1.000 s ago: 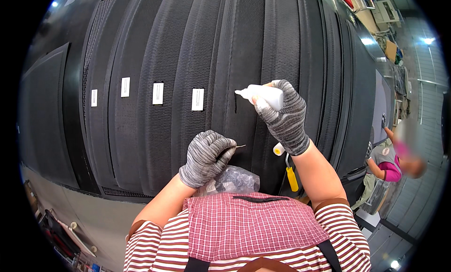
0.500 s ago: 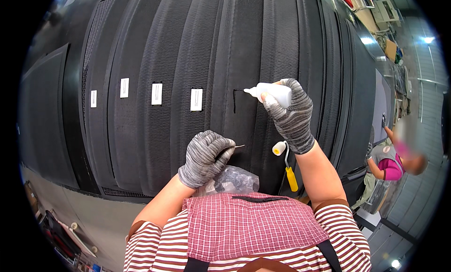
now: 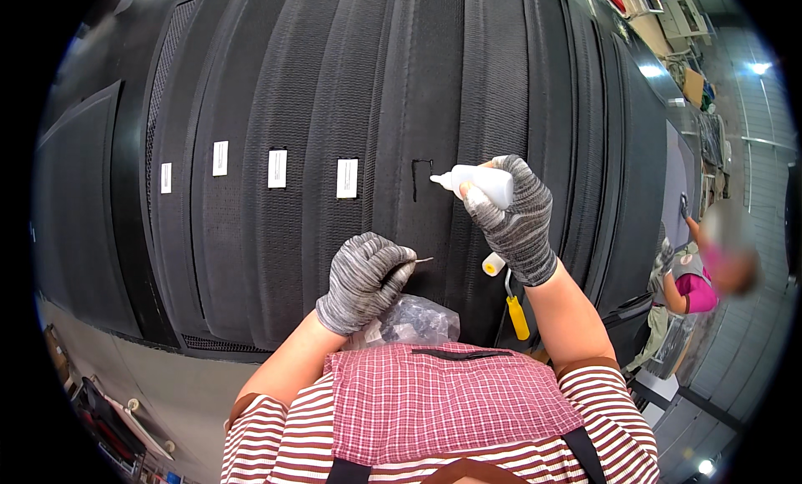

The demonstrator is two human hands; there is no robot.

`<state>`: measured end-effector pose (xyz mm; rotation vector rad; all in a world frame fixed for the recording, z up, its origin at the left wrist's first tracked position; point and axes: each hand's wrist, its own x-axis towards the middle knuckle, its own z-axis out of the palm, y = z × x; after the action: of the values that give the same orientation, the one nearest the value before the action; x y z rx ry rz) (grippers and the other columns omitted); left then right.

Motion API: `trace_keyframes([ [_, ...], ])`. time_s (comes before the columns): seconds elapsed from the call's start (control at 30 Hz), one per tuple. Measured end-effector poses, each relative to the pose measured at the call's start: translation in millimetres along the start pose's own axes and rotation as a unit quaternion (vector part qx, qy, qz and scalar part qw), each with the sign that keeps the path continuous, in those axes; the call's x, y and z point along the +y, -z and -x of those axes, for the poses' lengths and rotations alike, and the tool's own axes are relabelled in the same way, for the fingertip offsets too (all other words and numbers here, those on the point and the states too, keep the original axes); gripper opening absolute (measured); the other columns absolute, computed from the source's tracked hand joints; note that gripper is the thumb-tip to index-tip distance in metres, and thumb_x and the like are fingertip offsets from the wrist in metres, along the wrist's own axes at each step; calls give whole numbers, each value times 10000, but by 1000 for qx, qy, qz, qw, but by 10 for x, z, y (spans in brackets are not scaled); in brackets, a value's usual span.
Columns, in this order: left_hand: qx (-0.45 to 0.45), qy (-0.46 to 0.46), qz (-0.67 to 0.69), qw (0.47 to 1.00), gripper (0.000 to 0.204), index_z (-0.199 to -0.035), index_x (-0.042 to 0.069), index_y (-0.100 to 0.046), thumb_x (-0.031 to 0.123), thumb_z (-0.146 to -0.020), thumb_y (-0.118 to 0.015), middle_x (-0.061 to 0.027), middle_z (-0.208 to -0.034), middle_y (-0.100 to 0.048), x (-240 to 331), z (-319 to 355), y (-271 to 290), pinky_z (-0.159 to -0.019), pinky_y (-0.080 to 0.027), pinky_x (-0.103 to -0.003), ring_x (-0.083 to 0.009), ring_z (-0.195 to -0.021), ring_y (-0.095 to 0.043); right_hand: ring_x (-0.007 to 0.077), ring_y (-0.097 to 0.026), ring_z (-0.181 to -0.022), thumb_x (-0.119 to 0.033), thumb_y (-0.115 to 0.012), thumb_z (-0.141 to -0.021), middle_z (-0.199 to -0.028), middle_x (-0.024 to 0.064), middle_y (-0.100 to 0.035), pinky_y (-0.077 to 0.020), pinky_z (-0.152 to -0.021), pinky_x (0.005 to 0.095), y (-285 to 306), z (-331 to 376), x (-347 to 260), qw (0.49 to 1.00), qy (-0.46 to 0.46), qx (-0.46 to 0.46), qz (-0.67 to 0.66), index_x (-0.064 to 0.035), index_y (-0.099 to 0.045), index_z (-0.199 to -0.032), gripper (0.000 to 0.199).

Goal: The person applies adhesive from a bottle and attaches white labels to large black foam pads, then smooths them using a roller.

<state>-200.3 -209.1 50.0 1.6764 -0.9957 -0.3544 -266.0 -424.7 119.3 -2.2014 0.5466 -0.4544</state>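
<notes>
Head view: the right hand (image 3: 520, 221), in a grey striped knit glove, is closed around a white squeeze bottle (image 3: 486, 185), thumb on the near side and fingers wrapped about its far end. The bottle lies tilted in that grip, its narrow nozzle (image 3: 440, 180) pointing out to the left, away from the palm. Just left of the nozzle, a thin black outline (image 3: 415, 183) runs over the black textured panel (image 3: 430, 100), with a long left stroke, a short top stroke and a shorter right stroke whose lower end is beside the tip; whether the tip touches the surface I cannot tell. Below and left of the right hand's grip, the left hand (image 3: 366, 282), gloved alike, has thumb and forefinger pinched together on a thin, slender piece (image 3: 424, 259), which sticks out to the right of the fingertips; its kind is too small to make out. Just below that pinch lies a clear plastic bag (image 3: 426, 319). Beneath the right hand, near its wrist, rests a small roller with a yellow handle (image 3: 518, 319). Farther left of the bottle, four white labels (image 3: 347, 178) sit in a row across neighbouring black strips. Well to the right of both grips, a co-worker with pink sleeves (image 3: 698, 293) stands beside a grey panel (image 3: 675, 175).
</notes>
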Motion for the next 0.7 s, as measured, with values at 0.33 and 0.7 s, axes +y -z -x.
trace_keyframes([
  [0.33,3,2,-1,1000,130,-901,77,-712,101,-780,-755,-74,-795,-675,-1,-4,-5,-693,-518,-378,-257,-729,-638,216,-710,-803,-131,-799,-778,-910,127,-692,-590,-695,327,8,188,19,1000,15,-11,7,-22,-606,-1046,348],
  [0.7,5,-6,0,1000,151,-899,72,-697,64,-761,-759,-67,-788,-658,-3,1,-2,-682,-507,-370,-251,-718,-628,217,-715,-804,-129,-799,-779,-904,120,-695,-592,-698,324,9,205,-16,999,24,-23,-2,-22,-600,-1047,350],
])
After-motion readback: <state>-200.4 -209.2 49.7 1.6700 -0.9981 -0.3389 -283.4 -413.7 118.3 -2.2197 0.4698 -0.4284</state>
